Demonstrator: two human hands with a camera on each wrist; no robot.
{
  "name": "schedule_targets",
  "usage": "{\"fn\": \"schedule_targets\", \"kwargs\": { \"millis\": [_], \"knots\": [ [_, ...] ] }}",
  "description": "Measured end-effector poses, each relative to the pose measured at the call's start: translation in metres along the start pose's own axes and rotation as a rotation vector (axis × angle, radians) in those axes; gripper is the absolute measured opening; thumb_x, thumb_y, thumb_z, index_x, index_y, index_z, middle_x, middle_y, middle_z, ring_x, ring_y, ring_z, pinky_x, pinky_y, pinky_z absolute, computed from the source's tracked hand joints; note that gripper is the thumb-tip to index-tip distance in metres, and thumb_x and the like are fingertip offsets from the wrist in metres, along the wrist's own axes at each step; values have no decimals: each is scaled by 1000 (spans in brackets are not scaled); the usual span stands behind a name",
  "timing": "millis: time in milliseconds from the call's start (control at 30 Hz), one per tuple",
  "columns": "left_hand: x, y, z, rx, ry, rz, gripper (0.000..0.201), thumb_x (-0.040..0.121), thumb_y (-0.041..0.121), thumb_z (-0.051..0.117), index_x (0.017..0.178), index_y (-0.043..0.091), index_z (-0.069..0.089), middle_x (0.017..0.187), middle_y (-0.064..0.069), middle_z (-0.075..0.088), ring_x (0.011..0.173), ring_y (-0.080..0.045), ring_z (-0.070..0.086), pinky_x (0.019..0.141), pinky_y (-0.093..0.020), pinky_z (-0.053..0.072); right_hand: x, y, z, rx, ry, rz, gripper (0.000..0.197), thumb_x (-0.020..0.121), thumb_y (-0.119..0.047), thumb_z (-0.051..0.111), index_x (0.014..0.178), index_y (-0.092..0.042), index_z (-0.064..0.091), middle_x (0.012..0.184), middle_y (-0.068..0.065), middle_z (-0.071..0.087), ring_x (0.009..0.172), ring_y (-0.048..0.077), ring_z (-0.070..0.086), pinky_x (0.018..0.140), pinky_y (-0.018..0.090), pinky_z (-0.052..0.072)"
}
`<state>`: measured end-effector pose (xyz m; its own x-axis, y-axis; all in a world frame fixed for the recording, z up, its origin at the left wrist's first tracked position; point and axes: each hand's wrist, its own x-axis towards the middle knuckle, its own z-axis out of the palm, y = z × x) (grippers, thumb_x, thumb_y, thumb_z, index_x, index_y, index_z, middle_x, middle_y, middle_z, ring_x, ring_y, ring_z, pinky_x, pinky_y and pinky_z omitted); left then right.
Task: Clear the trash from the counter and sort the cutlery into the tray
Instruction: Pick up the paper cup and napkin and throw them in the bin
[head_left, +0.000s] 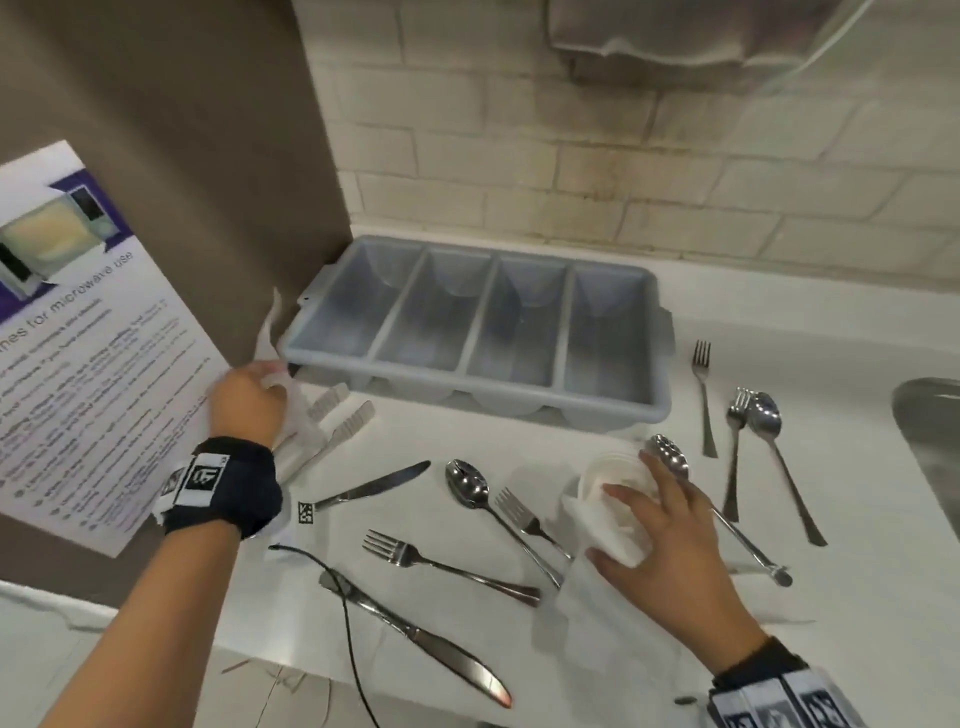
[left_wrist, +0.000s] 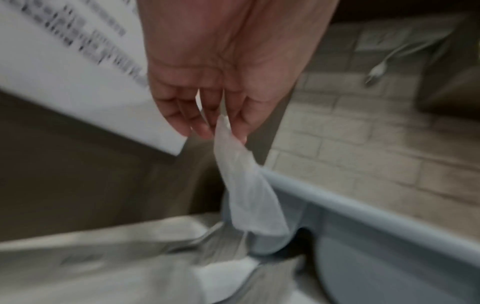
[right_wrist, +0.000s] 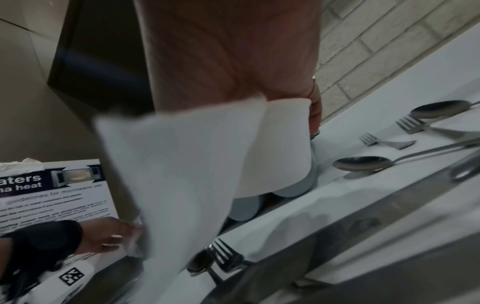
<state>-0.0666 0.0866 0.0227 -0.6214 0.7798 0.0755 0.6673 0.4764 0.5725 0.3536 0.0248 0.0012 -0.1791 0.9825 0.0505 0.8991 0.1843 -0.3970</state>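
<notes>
The grey four-slot cutlery tray (head_left: 618, 410) stands with nothing in it at the back of the white counter. My left hand (head_left: 260, 382) pinches a thin white napkin (left_wrist: 233, 164) at the tray's left end, against the brown cabinet side. My right hand (head_left: 639, 514) grips a white paper cup (head_left: 608, 483) together with a white paper towel (right_wrist: 176, 174). Metal cutlery lies loose on the counter: two knives (head_left: 374, 486) (head_left: 421, 644), several forks (head_left: 447, 566) and spoons (head_left: 467, 483), and a slotted spoon (head_left: 670, 454) just behind my right fingers.
White ridged plastic pieces (head_left: 343, 415) lie beside my left hand. A steel sink (head_left: 930, 441) opens at the right. A microwave poster (head_left: 93, 338) hangs on the cabinet side. A black cable (head_left: 353, 623) crosses the front edge. A flat paper sheet (head_left: 623, 649) lies under my right wrist.
</notes>
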Motion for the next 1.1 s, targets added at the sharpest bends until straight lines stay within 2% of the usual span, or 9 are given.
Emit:
{"fn": "schedule_targets", "kwargs": {
  "millis": [100, 200, 333, 433, 667, 800, 867, 1000, 1100],
  "knots": [
    [-45, 45, -11, -177, 71, 190, 30, 83, -3, 49, 107, 6, 66, 109, -22, 66, 92, -38, 61, 92, -35, 52, -17, 19, -13, 2, 55, 77, 66, 54, -61, 56, 111, -28, 63, 145, 8, 40, 115, 36, 42, 98, 46, 41],
    [-111, 101, 2, -409, -96, 302, 39, 84, -5, 53, 98, 32, 58, 96, 3, 63, 75, -21, 56, 68, 6, 44, -45, 46, -30, -7, 157, 200, 68, 55, -61, 55, 113, -27, 62, 144, 9, 41, 115, 36, 44, 95, 48, 42],
    [-200, 149, 52, -648, -428, 373, 59, 86, -1, 58, 99, 54, 42, 88, 26, 66, 81, -5, 62, 72, -22, 53, -107, 90, -54, -42, 299, 416, 76, 56, -63, 51, 118, -21, 60, 146, 12, 38, 119, 39, 42, 98, 48, 37],
    [-269, 179, 82, -673, -642, 474, 55, 85, 1, 60, 102, 51, 44, 93, 36, 64, 84, 1, 62, 76, -21, 51, -171, 122, -68, -44, 378, 616, 78, 56, -64, 48, 119, -20, 59, 147, 14, 36, 124, 41, 40, 103, 49, 33],
    [-423, 213, 132, -415, -1221, 844, 49, 86, 3, 59, 103, 48, 52, 113, 16, 57, 97, -11, 59, 80, -7, 49, -342, 180, -62, 49, 473, 1062, 72, 58, -58, 59, 120, -23, 57, 149, 10, 33, 129, 38, 35, 105, 43, 27],
    [-504, 207, 177, -218, -1474, 853, 50, 83, 13, 61, 101, 56, 45, 106, 19, 55, 93, -6, 63, 82, -21, 56, -423, 211, -33, 68, 469, 1257, 72, 60, -57, 56, 123, -22, 54, 150, 14, 30, 129, 41, 34, 106, 48, 29],
    [-541, 198, 212, -44, -1518, 936, 36, 77, 26, 61, 98, 51, 46, 97, 15, 59, 85, -4, 65, 79, -27, 59, -453, 220, -17, 100, 473, 1344, 74, 60, -57, 53, 125, -21, 52, 149, 15, 30, 128, 43, 33, 105, 53, 30],
    [-611, 174, 296, 256, -1597, 1067, 22, 83, 4, 54, 83, 26, 57, 102, 2, 54, 75, -2, 54, 70, -5, 43, -497, 238, 23, 164, 529, 1508, 69, 65, -35, 77, 127, -19, 51, 149, 15, 30, 129, 41, 31, 106, 55, 30],
    [-654, 139, 380, 463, -1598, 1062, 22, 84, 0, 54, 93, 14, 69, 117, -10, 58, 92, -18, 60, 76, -12, 41, -518, 255, 68, 232, 557, 1596, 68, 67, -36, 75, 127, -23, 48, 150, 14, 28, 129, 40, 30, 107, 55, 31]
  ]
}}
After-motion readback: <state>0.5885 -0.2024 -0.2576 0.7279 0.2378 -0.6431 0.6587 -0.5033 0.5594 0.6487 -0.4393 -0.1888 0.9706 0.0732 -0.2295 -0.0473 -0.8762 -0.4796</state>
